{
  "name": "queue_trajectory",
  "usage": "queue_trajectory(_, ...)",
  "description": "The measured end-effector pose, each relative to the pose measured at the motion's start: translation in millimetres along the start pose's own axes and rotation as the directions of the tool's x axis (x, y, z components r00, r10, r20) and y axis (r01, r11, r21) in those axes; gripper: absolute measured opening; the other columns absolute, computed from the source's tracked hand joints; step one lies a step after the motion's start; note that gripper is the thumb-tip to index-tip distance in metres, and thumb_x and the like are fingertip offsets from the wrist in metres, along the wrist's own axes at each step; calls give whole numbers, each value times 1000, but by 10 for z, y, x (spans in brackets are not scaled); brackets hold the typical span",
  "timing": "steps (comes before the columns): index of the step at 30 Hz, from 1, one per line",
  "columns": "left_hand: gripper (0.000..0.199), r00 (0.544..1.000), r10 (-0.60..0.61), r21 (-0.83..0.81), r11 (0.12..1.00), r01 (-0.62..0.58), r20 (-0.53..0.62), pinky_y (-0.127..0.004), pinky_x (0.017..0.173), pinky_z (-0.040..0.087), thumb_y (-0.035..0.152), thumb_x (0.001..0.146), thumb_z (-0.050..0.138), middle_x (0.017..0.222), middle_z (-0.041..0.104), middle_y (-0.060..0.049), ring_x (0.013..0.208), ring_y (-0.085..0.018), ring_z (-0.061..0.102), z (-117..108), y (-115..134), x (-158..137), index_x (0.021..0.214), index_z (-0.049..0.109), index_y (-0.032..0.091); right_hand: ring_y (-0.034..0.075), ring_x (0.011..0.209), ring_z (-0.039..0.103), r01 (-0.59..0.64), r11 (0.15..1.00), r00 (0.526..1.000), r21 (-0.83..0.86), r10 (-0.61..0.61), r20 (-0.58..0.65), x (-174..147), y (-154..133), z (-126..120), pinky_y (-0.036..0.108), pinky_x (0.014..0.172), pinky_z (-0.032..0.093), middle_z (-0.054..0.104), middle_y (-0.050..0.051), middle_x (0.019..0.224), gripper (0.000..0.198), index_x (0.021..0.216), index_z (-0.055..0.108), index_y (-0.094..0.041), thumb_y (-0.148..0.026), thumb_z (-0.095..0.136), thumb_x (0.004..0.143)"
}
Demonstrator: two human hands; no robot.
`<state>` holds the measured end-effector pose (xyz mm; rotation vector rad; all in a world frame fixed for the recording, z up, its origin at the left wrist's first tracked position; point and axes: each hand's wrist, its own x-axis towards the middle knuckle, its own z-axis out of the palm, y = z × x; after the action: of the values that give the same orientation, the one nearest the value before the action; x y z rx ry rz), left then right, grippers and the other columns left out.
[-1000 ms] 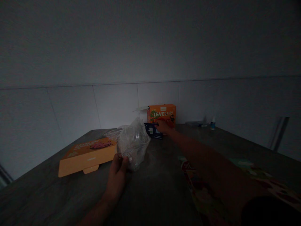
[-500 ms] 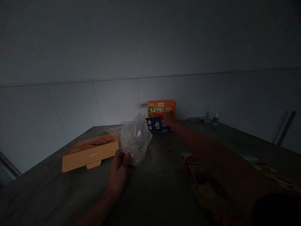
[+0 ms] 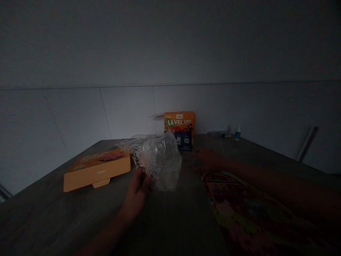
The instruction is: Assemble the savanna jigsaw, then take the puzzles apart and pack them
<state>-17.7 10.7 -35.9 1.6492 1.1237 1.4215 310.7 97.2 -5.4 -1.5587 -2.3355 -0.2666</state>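
Pinched in my left hand point(image 3: 137, 188) is a crumpled clear plastic bag point(image 3: 166, 160), held up over the middle of the table. My right hand point(image 3: 206, 158) is blurred by motion above the table, right of the bag, and its fingers are hard to make out. A dark blue printed card or packet point(image 3: 185, 141) leans against an upright orange box point(image 3: 179, 117) marked "LEVEL UP!"; the bag partly covers it. Under my right forearm lies a colourful printed sheet or board point(image 3: 234, 206).
An orange box part with a front tab point(image 3: 98, 172) lies at the left. More clear plastic point(image 3: 128, 143) sits behind it. Toward the back right are a small bottle point(image 3: 238, 132) and a clear packet point(image 3: 218, 134). A wall point(image 3: 128, 110) closes off the far edge. The light is dim.
My right hand has left the blue card and pulled back toward me. The plastic bag has shifted slightly right in my left hand and spread wider. The view has turned a little.
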Motion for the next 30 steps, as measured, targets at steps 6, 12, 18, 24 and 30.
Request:
queue_trajectory(6,21,998,-11,373,928,-16,68,-32,70,46,41,92,41,81,59,-3,76,-21,59,35,-100,34,91,46,21,35,138,37,-81,996,967,-31,86,240,-982,178,25,54,107,33,38,15,153,64,147,42,-24,-60,38,94)
queue_trajectory(12,10,996,-35,716,697,-37,85,-32,67,42,24,94,38,88,64,-10,80,-26,64,246,-96,256,101,43,20,43,136,35,-122,992,965,-42,129,229,-963,-661,45,62,104,29,38,23,150,75,147,41,-20,-69,30,92)
queue_trajectory(18,13,995,-5,694,716,-69,104,-38,80,47,24,94,43,95,68,-14,91,-29,67,567,-208,768,103,51,19,45,139,27,-68,985,968,157,28,248,-690,-1383,69,64,106,21,35,25,151,82,147,40,-19,-74,28,89)
queue_trajectory(24,22,994,6,551,832,-66,110,-29,86,50,14,86,48,107,68,-8,100,-20,66,514,-246,816,107,55,17,36,129,41,5,968,989,250,-42,142,-558,-1328,106,52,105,30,49,21,139,58,133,55,-15,-55,44,93)
queue_trajectory(30,18,981,-22,578,811,-95,192,-38,92,48,23,85,54,103,68,-10,99,-26,63,308,-104,187,95,69,18,26,114,48,68,942,993,327,-96,70,-541,-1260,148,39,100,36,57,15,121,32,116,64,-12,-22,50,89)
